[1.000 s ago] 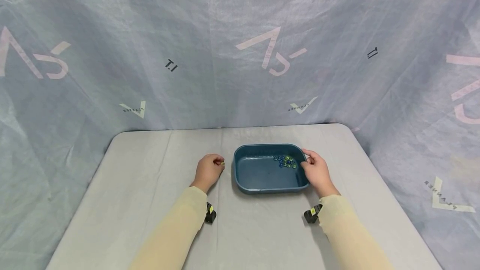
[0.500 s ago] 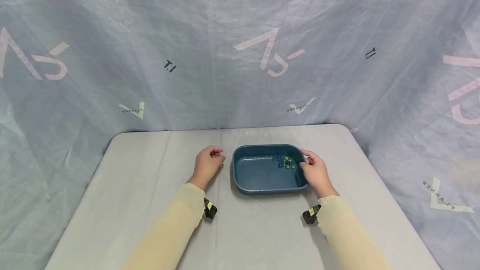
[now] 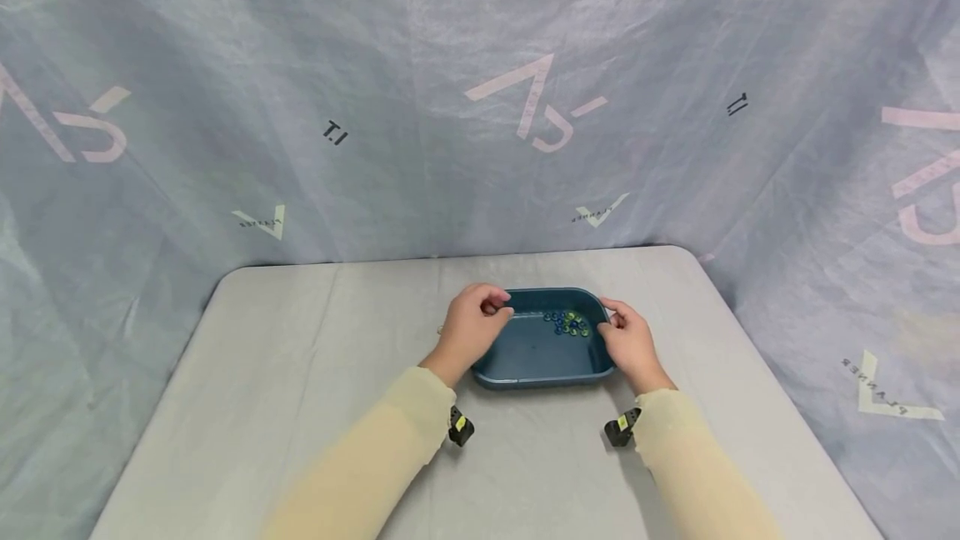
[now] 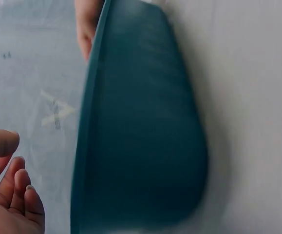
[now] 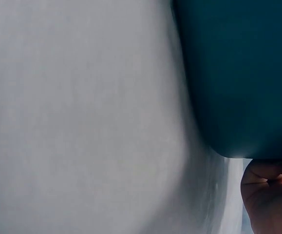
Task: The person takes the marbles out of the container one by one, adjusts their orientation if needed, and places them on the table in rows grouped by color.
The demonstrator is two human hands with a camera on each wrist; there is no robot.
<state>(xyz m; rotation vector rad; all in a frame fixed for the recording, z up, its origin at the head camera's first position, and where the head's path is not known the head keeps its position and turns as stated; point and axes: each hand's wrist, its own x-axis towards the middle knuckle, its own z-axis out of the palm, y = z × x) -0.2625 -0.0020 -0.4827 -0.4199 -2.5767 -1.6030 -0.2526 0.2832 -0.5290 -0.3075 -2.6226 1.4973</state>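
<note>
A dark teal plastic basin [image 3: 543, 382] rests on the table with several small blue and yellow-green marbles [image 3: 568, 324] near its right end. My right hand [image 3: 632, 350] grips the basin's right rim, thumb inside; the right wrist view shows the same hand [image 5: 267, 195] at the wall. My left hand [image 3: 469, 327] is raised over the basin's left end and hides part of it. In the left wrist view, the left hand's [image 4: 11, 200] fingers are loosely bent, thumb apart from them, with nothing visible between. A tiny pale round piece [image 3: 440, 329] lies on the table just left of this hand.
A pale cloth covers the table [image 3: 300, 407]. Grey printed fabric [image 3: 420, 148] hangs behind the table and along its sides. A small black camera [image 3: 461, 426] sits at the left wrist, and another camera [image 3: 622, 427] at the right.
My left hand has let go of the small piece beside the basin and moved right, over the basin's left end. The right hand keeps its grip on the rim.
</note>
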